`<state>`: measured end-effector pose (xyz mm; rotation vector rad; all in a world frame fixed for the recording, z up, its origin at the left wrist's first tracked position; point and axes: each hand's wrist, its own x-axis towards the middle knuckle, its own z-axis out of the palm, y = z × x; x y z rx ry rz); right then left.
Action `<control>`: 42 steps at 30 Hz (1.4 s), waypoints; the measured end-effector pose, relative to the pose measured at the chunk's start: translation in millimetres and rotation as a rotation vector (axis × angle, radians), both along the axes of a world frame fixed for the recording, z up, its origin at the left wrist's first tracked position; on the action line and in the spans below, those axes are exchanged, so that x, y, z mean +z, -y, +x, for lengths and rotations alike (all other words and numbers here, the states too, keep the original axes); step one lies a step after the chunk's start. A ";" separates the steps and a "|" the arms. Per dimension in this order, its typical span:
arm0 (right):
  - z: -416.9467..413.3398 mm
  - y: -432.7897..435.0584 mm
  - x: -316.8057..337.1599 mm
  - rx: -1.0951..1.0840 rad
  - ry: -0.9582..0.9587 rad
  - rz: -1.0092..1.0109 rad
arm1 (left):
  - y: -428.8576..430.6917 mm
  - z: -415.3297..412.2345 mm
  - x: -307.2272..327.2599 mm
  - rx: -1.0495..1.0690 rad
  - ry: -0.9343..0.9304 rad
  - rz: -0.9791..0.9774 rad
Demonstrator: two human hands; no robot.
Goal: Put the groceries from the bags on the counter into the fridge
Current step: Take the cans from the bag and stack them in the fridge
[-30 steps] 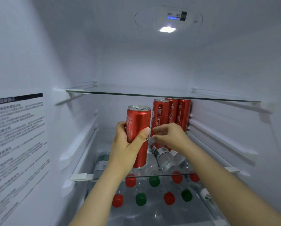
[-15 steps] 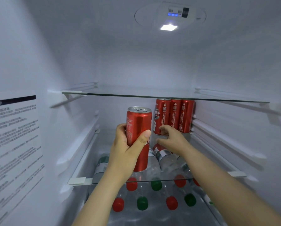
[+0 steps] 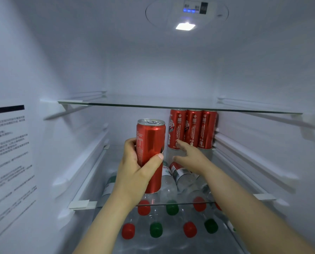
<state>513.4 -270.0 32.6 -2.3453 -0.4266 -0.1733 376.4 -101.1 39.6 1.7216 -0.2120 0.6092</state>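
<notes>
- A red can (image 3: 151, 142) was gripped upright by the left hand (image 3: 134, 173), with the thumb pressed across its front and the fingers wrapped round its left side.
- The can was held inside the fridge (image 3: 263, 70), in the compartment between the upper glass shelf (image 3: 116, 104) and the lower glass shelf (image 3: 182, 204); whether its base rested on the lower shelf could not be told.
- The right hand (image 3: 189, 156) was kept open and empty, its fingers stretched forward and its index fingertip (image 3: 178, 142) brought to the lower part of the leftmost of three red cans (image 3: 193, 129); actual contact could not be confirmed.
- Those three cans were stood side by side, touching, at the back right of the lower shelf, just under the upper shelf.
- Clear bottles (image 3: 171, 187) were laid on their sides beneath the lower shelf, their red and green caps turned toward the camera.
- A printed label (image 3: 8, 153) was seen on the left wall, and a lit lamp (image 3: 185, 26) with a small display (image 3: 195, 8) on the ceiling.
</notes>
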 end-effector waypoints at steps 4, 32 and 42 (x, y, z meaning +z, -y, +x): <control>0.5 0.4 0.0 0.024 -0.012 -0.024 | 0.2 2.1 -0.5 0.005 -0.008 0.017; 7.9 9.5 3.6 -0.207 0.160 0.108 | 5.7 170.6 17.6 0.218 -0.174 0.368; 10.7 11.0 2.0 -0.216 0.176 0.094 | 8.9 155.8 7.8 0.348 0.050 0.312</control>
